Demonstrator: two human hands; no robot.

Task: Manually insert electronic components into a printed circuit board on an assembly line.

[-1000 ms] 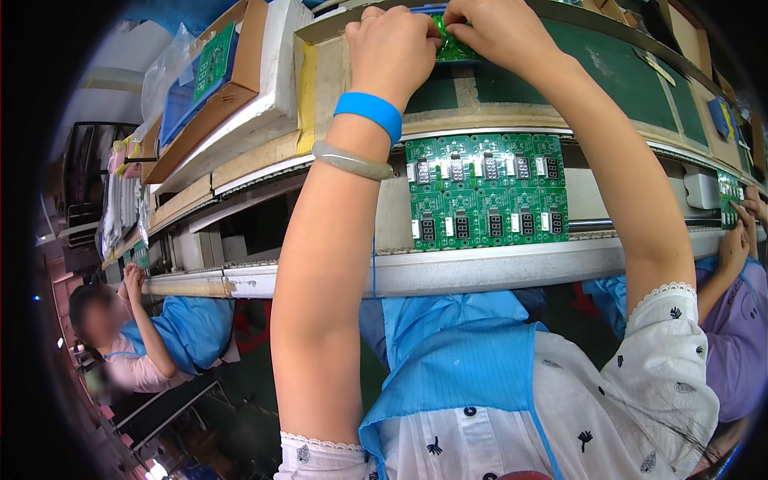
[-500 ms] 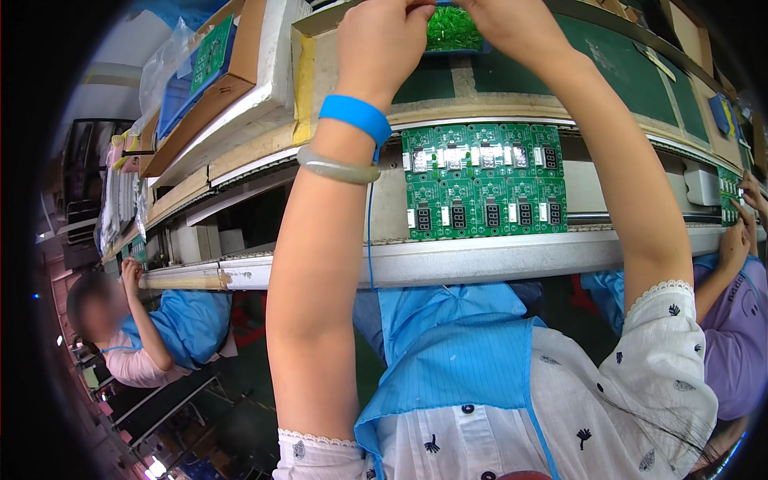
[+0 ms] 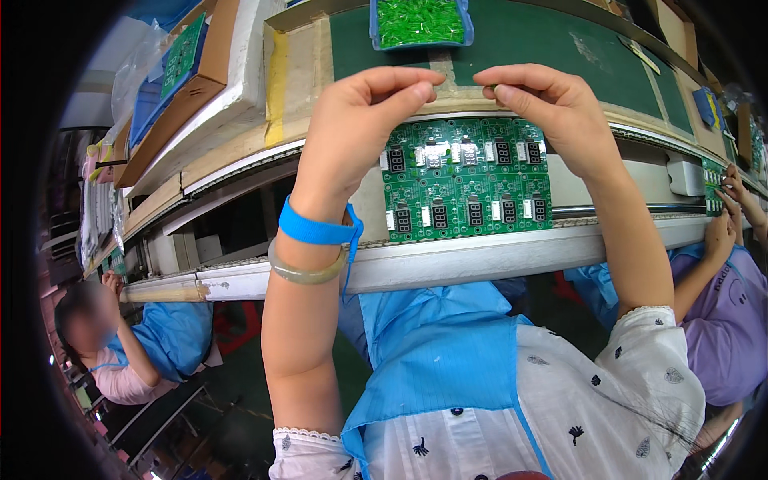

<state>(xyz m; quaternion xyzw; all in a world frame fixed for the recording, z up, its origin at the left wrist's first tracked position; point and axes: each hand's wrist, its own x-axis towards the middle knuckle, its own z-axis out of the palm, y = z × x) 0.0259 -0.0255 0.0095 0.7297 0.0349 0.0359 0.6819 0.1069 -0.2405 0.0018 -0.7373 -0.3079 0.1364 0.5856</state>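
My left hand [image 3: 356,120] is raised above the board line, thumb and forefinger closed in a pinch. Whatever lies between those fingertips is too small to make out. Facing it across a narrow gap, my right hand [image 3: 556,108] pinches a tiny dark-green part [image 3: 494,86]. Just below both hands lies a green circuit board panel [image 3: 472,188], made of several joined boards with black digit displays and white connectors. Beyond my hands sits a blue tray [image 3: 468,34] heaped with small green leaded parts [image 3: 420,22], which look like LEDs.
The panel rests on a metal-edged rail track [image 3: 448,260]. At left, a cardboard box [image 3: 212,80] holds a blue bin and another board. Co-workers sit on both sides; one's hands [image 3: 730,204] work over boards at the right. A blue strap circles my left wrist.
Both hands have come back from the blue tray toward me and now hover by the panel's far edge. The tray, partly covered before, shows more fully.
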